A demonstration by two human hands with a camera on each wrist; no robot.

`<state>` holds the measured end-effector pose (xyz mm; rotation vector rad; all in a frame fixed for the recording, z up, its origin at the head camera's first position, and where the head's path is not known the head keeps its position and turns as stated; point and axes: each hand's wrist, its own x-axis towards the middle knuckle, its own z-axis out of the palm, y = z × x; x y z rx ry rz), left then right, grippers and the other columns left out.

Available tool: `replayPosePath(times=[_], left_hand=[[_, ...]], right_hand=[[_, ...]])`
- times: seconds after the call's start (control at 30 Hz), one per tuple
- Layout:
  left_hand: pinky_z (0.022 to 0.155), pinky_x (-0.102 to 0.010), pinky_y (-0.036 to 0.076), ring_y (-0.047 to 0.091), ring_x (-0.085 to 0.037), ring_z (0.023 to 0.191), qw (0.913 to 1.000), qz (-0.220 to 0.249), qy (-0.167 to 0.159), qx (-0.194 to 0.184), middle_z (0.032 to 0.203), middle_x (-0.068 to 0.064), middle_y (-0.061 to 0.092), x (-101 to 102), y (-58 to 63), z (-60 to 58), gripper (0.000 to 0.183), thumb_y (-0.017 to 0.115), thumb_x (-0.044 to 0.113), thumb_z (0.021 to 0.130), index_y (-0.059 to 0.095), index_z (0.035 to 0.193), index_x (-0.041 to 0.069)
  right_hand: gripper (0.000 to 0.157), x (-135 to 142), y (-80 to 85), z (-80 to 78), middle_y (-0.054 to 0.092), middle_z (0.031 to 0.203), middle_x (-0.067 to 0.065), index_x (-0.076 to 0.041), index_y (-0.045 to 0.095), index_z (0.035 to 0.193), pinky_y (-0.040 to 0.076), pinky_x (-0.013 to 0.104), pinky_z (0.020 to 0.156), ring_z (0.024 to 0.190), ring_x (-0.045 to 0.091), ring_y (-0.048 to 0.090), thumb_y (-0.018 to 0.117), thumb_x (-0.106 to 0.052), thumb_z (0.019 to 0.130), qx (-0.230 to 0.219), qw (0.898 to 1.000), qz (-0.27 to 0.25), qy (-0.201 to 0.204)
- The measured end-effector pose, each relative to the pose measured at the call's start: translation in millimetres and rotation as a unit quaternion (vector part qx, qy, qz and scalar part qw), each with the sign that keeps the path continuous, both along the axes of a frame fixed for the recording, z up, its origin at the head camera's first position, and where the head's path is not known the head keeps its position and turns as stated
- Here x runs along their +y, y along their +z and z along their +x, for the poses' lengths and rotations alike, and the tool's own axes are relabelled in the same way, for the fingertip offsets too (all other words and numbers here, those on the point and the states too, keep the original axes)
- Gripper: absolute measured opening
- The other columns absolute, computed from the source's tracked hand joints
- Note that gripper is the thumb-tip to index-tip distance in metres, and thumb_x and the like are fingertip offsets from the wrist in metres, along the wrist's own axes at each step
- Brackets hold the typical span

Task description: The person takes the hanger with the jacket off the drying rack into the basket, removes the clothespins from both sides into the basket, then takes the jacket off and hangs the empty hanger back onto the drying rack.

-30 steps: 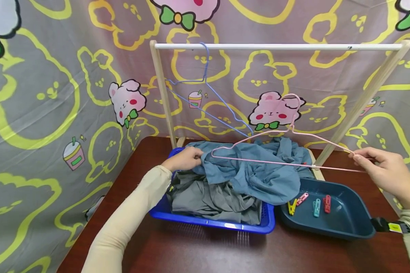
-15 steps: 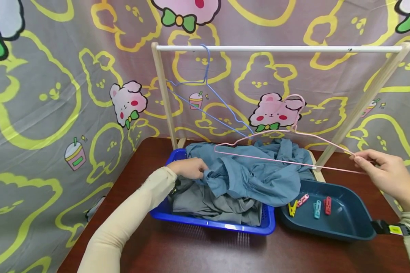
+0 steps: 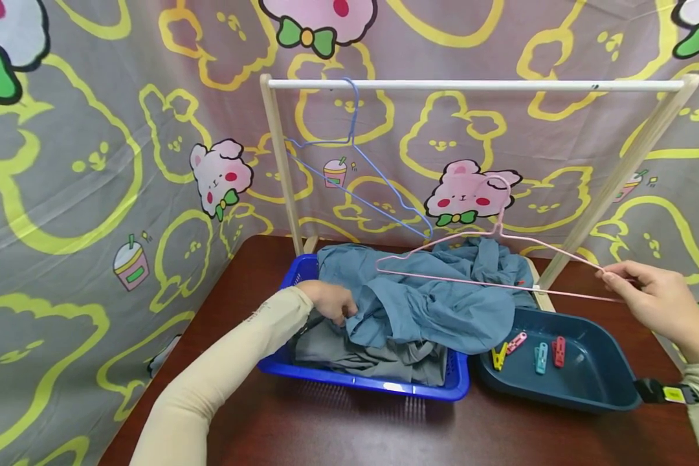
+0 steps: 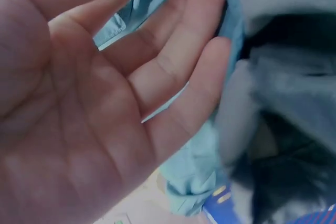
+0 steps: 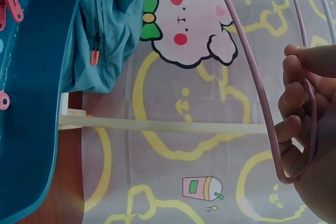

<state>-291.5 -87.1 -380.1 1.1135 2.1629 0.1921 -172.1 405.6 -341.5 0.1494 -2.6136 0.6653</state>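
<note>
My left hand (image 3: 331, 301) pinches the edge of a blue garment (image 3: 437, 317) that lies heaped over the blue basket (image 3: 378, 386). In the left wrist view the fingers (image 4: 173, 61) bend onto the blue cloth. My right hand (image 3: 655, 301) grips the right end of a pink clothes hanger (image 3: 443, 278), held in the air above the garment with its hook up. In the right wrist view the hanger's end loops around by the curled fingers. An orange zip pull (image 5: 94, 57) hangs on the blue garment there. Beneath it, grey clothing (image 3: 361, 359) lies in the basket.
A dark blue tray (image 3: 594, 388) with several clothes pegs (image 3: 540, 358) stands right of the basket. Behind rises a wooden rack with a white rail (image 3: 472, 85), and a blue hanger (image 3: 378, 175) hangs at its left. A patterned curtain (image 3: 210, 84) surrounds the brown table (image 3: 239, 427).
My left hand has moved right and nearer, pulling the blue garment's edge into a fold. The pink hanger has dropped slightly and shifted a little right, still in my right hand.
</note>
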Motion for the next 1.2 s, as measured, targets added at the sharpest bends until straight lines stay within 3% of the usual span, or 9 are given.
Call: replayPosePath(times=[0.2, 0.3, 0.37, 0.47, 0.6, 0.73, 0.83, 1.07, 1.2], left_hand=[[0.072, -0.027, 0.045, 0.056, -0.01, 0.079, 0.9878, 0.126, 0.092, -0.001, 0.089, 0.001, 0.062, -23.7, 23.5, -18.3, 0.014, 0.053, 0.003, 0.094, 0.067, 0.093, 0.007], [0.081, -0.035, 0.047, 0.06, -0.02, 0.096, 0.9497, 0.225, 0.208, 0.062, 0.109, -0.008, 0.064, -36.0, 32.8, -31.5, 0.024, 0.049, 0.019, 0.1, 0.068, 0.111, 0.008], [0.08, -0.037, 0.047, 0.06, -0.024, 0.094, 0.9006, 0.296, 0.295, 0.117, 0.109, -0.01, 0.065, -42.2, 35.8, -40.4, 0.029, 0.046, 0.024, 0.101, 0.068, 0.11, 0.008], [0.074, -0.035, 0.045, 0.059, -0.024, 0.088, 0.8028, 0.386, 0.413, 0.19, 0.105, -0.009, 0.066, -49.8, 37.9, -53.5, 0.032, 0.045, 0.028, 0.102, 0.068, 0.106, 0.007], [0.072, -0.029, 0.041, 0.056, -0.021, 0.082, 0.6781, 0.475, 0.502, 0.249, 0.095, -0.01, 0.064, -61.6, 39.3, -71.8, 0.029, 0.047, 0.026, 0.1, 0.064, 0.101, 0.002], [0.078, -0.025, 0.037, 0.049, -0.019, 0.088, 0.604, 0.555, 0.519, 0.24, 0.095, -0.008, 0.054, -72.8, 40.0, -88.5, 0.023, 0.047, 0.018, 0.1, 0.054, 0.106, -0.003], [0.086, -0.024, 0.036, 0.047, -0.019, 0.101, 0.5911, 0.594, 0.51, 0.194, 0.109, -0.009, 0.05, -78.4, 40.5, -96.3, 0.027, 0.043, 0.016, 0.102, 0.046, 0.12, -0.004], [0.11, -0.035, 0.02, 0.026, -0.027, 0.136, 0.6521, 0.546, 0.52, 0.078, 0.148, -0.019, 0.028, -79.0, 52.0, -94.8, 0.051, 0.026, 0.03, 0.105, 0.025, 0.147, 0.001], [0.109, -0.037, 0.021, 0.029, -0.027, 0.133, 0.6518, 0.544, 0.526, 0.049, 0.146, -0.018, 0.032, -82.9, 37.9, -112.6, 0.054, 0.024, 0.038, 0.104, 0.03, 0.145, 0.003]], right_hand=[[0.02, 5.6, -4.4, -0.4, 0.064, 0.088, 0.03, 0.008, 0.064, 0.097, 0.036, 0.015, 0.046, 0.063, -0.012, 0.041, 0.058, -0.011, 0.095, 0.006, 1.0, 0.0, -0.004], [0.019, 8.9, -5.4, 0.1, 0.065, 0.08, 0.022, 0.007, 0.064, 0.095, 0.034, 0.018, 0.045, 0.059, -0.005, 0.041, 0.058, -0.011, 0.095, 0.01, 1.0, 0.006, -0.011], [0.019, 11.1, -5.6, 0.5, 0.065, 0.077, 0.016, 0.007, 0.064, 0.094, 0.033, 0.019, 0.045, 0.058, -0.004, 0.041, 0.059, -0.012, 0.095, 0.01, 1.0, 0.008, -0.014], [0.018, 13.5, -5.2, 0.4, 0.064, 0.074, 0.005, 0.006, 0.065, 0.094, 0.034, 0.019, 0.044, 0.058, -0.004, 0.042, 0.06, -0.011, 0.094, 0.012, 1.0, 0.007, -0.014], [0.018, 14.6, -3.7, -0.7, 0.059, 0.074, -0.013, 0.005, 0.066, 0.095, 0.035, 0.018, 0.045, 0.06, -0.009, 0.043, 0.059, -0.012, 0.095, 0.011, 1.0, -0.001, -0.015], [0.019, 14.0, -2.8, -1.2, 0.054, 0.075, -0.02, 0.006, 0.064, 0.097, 0.036, 0.016, 0.046, 0.061, -0.012, 0.044, 0.058, -0.012, 0.095, 0.009, 1.0, -0.012, -0.016], [0.021, 12.9, -2.4, -0.7, 0.058, 0.074, -0.011, 0.008, 0.063, 0.099, 0.037, 0.017, 0.045, 0.059, -0.008, 0.045, 0.056, -0.011, 0.097, 0.004, 1.0, -0.017, -0.022], [0.023, 11.5, 0.2, -1.2, 0.058, 0.07, 0.004, 0.008, 0.062, 0.099, 0.035, 0.02, 0.042, 0.053, 0.003, 0.043, 0.052, -0.013, 0.098, 0.0, 0.999, -0.004, -0.042], [0.026, 9.8, 2.6, -1.5, 0.06, 0.071, 0.01, 0.007, 0.063, 0.099, 0.035, 0.021, 0.042, 0.054, 0.004, 0.043, 0.054, -0.017, 0.098, 0.004, 0.999, -0.001, -0.054]])
